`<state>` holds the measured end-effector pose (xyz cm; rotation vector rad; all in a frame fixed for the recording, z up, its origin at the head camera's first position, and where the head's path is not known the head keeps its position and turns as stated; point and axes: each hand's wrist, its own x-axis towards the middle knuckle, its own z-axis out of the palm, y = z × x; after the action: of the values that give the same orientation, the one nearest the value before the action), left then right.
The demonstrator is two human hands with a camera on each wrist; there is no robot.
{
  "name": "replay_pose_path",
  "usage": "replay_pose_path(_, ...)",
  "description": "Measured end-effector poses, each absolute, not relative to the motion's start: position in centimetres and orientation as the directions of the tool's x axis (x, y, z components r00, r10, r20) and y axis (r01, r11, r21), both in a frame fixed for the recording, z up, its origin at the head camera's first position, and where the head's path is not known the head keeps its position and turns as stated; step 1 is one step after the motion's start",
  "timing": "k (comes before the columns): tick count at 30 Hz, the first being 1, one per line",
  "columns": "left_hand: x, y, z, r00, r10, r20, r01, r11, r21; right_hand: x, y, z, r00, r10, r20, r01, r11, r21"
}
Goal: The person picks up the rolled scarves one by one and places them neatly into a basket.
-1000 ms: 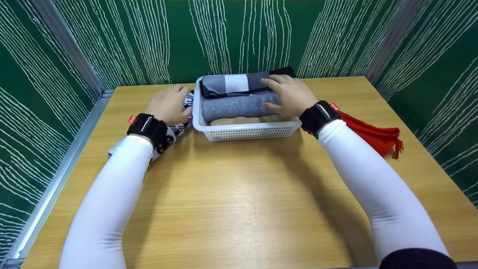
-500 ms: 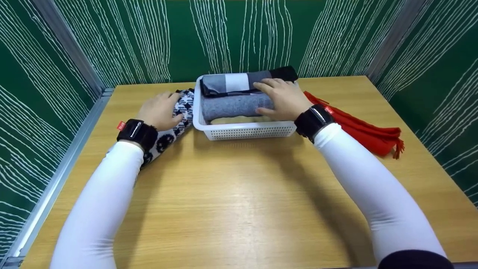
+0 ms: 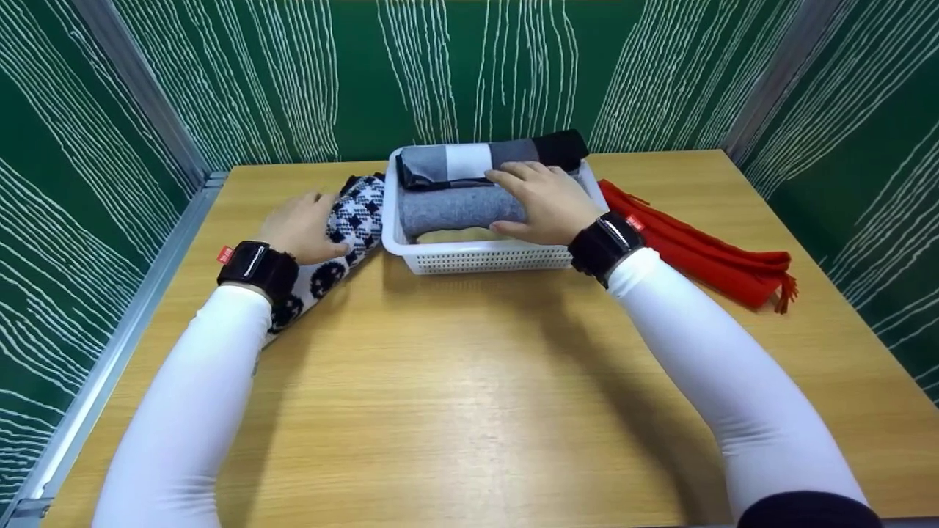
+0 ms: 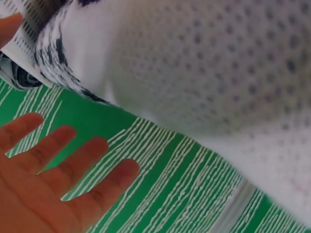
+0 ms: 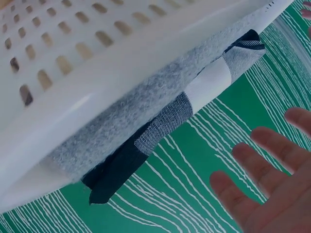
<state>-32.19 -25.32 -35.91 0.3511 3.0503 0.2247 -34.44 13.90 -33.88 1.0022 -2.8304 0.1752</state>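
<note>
A black-and-white patterned scarf [image 3: 359, 213] lies rolled or folded along the left side of a white plastic basket [image 3: 491, 262]. Over that scarf is my left hand [image 3: 302, 229], fingers extended and gripping nothing; the left wrist view shows them spread beside the pale dotted fabric [image 4: 204, 63]. My right hand [image 3: 546, 204] hovers above the basket's right part with straight fingers. Inside the basket are a plaid grey, white and black scarf [image 3: 468, 161] at the back, a rolled grey scarf [image 3: 455, 209] in the middle and a beige cloth [image 3: 455, 235] at the front.
To the right of the basket a red scarf [image 3: 697, 249] with fringed ends lies on the wooden table [image 3: 469, 381]. Green walls with white streaks [image 3: 513, 73] close in the back and both sides, with metal posts at the corners.
My left hand has drawn left and nearer to me, uncovering more of the patterned scarf. The right hand has slid slightly left and nearer over the basket, showing more of the red scarf.
</note>
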Motion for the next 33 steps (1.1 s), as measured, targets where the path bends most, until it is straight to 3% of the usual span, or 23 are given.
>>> replay_pose_path(33,-30.0,-28.1,-37.0,-0.975,0.077,-0.208,0.053,0.992,0.118,-32.4,10.9,-35.1,-0.675,-0.718,0.17,-0.732,0.681,-0.031)
